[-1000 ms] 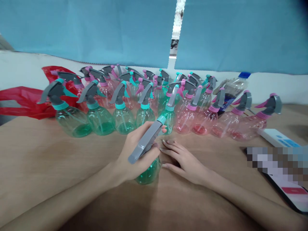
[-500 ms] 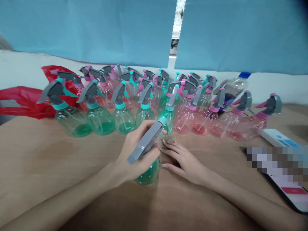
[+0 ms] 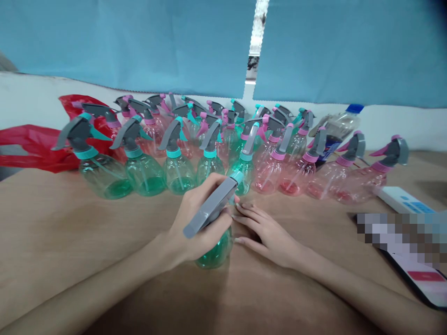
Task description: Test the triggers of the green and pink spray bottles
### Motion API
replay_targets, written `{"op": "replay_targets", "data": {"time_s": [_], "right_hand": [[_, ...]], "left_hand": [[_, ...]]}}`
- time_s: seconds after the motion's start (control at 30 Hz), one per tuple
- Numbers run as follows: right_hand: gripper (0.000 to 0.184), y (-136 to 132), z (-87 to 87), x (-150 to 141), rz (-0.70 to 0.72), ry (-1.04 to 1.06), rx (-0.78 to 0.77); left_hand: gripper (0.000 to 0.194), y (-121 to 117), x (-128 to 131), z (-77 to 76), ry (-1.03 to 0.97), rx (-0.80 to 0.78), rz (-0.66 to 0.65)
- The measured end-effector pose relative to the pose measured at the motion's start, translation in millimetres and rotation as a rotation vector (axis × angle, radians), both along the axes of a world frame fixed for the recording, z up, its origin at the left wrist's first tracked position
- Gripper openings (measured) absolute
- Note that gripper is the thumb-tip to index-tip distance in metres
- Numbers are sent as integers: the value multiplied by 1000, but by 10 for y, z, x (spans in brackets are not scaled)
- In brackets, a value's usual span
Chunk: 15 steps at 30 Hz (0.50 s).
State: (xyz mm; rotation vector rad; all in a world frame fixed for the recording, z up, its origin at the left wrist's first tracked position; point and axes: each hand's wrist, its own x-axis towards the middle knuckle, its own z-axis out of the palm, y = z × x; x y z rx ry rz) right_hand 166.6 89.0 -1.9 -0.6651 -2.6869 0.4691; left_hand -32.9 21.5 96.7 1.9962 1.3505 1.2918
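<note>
Okay, far left of the frame: red plastic bag [image 3: 45, 146], crumpled, partly behind the bottles. Next, front row across the middle of the frame on the wooden counter [image 3: 87, 242]: five green spray bottles [image 3: 145, 174] with teal collars and grey triggers, a little green liquid at the bottom of the left ones. More spray bottles [image 3: 153, 135], pink and teal trims mixed, crowded behind up to the wall. Blue sheet [image 3: 139, 46] covers most of the upper frame, shiny strip [image 3: 256, 37] right of top center.

Center, below the row: left hand [image 3: 185, 218] gripping the neck area of a green spray bottle [image 3: 214, 253], bottle standing on the counter, grey trigger slanting to lower left, teal nozzle end up toward the row. Just right of it, right hand [image 3: 270, 235] open, holding nothing, fingers spread toward the bottle; can't tell if fingertips touch it.

Right of center: four pink spray bottles [image 3: 267, 177] finish the front row. Behind them, blue-capped bottle [image 3: 342, 125], tilted. Right edge: white box [image 3: 407, 200] with blue print, below it a phone [image 3: 424, 284], partly pixelated.
</note>
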Motion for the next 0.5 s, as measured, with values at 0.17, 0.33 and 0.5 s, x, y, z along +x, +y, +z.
{"op": "replay_targets", "data": {"time_s": [0.17, 0.33, 0.5], "right_hand": [[57, -5, 4, 0, -2, 5, -4], [58, -5, 2, -3, -9, 0, -5], [57, 1, -20, 1, -3, 16, 3]], "left_hand": [[23, 15, 11, 26, 3, 7, -12], [17, 15, 16, 31, -8, 8, -14], [27, 20, 22, 50, -28, -38, -52]]}}
